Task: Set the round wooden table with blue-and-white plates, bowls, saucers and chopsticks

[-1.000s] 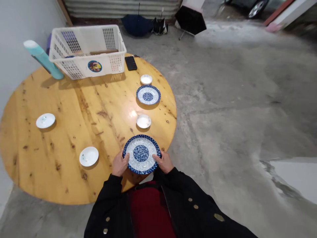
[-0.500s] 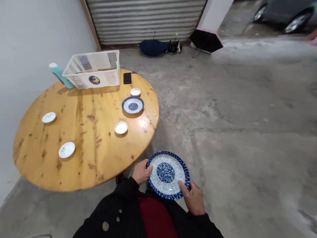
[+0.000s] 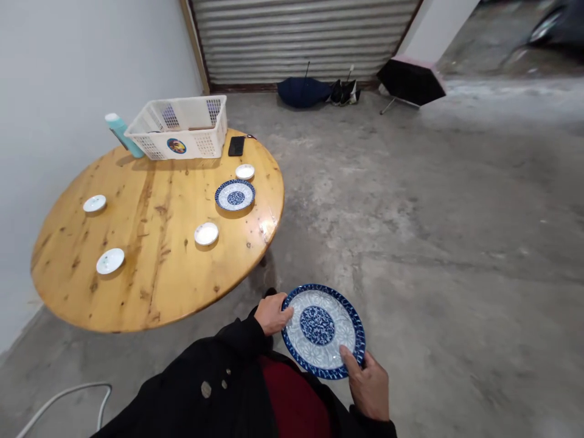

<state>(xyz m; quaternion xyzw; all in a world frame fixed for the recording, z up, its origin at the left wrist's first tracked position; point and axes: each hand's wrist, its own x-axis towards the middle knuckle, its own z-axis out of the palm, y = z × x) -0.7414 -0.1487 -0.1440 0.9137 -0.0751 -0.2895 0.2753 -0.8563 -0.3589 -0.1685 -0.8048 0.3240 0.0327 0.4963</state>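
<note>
Since a second ago: the blue-patterned plate (image 3: 323, 331) lay at the near edge of the desk (image 3: 150, 261) under both hands. It is now off the desk and held over the concrete floor (image 3: 433, 231), and the desk sits further left in view.
Desk: on the left, well apart from the held plate. It carries four white saucers (image 3: 110, 260), a smaller blue plate (image 3: 235, 195), a white basket (image 3: 180, 128) and a black phone (image 3: 236, 146).
Left grip: the left hand (image 3: 272, 314) is closed on the plate's left rim. The thumb lies over the top and the fingers are hidden beneath.
Plate: in front of the person's body, face up, empty and close to level.
Right grip: the right hand (image 3: 369, 383) is clamped on the near-right rim, thumb on the glazed face and fingers underneath.
Handling: glazed ware probably slips easily, and the floor below is hard. The hold looks soundest with the two grips on opposite rims, thumbs pressing down, and the plate flat and close to the body.
</note>
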